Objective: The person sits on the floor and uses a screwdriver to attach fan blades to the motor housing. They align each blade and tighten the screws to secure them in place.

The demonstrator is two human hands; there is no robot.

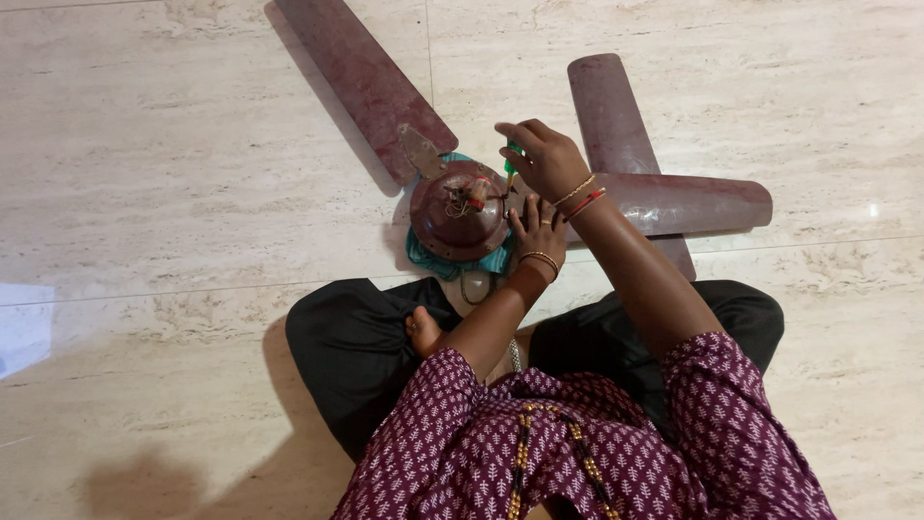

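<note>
Two hands work at a dusty maroon ceiling fan lying on the pale marble floor point(192, 193) in front of a person sitting cross-legged. The fan's round brown metal motor housing point(460, 210), with red wires at its centre, rests on a bunched teal cloth point(423, 255). One long maroon metal blade point(361, 82) is bolted on at the upper left; two loose maroon blades point(674, 202) lie crossed to the right.

The right hand point(547, 159) has its fingers closed around a green-handled screwdriver point(512, 154), the shaft pointing down to the right rim of the housing; the tip is hidden by the hand. The left hand point(539, 231) lies with fingers spread flat, gripping nothing, pressing at the housing's edge where the loose blades meet it.

To my eye the step in hand is working a screw at the rim. Doing it well would mean holding the driver upright over the screw head, bearing down firmly while turning, and letting the flat left hand pin the housing so it cannot roll on the soft cloth.
</note>
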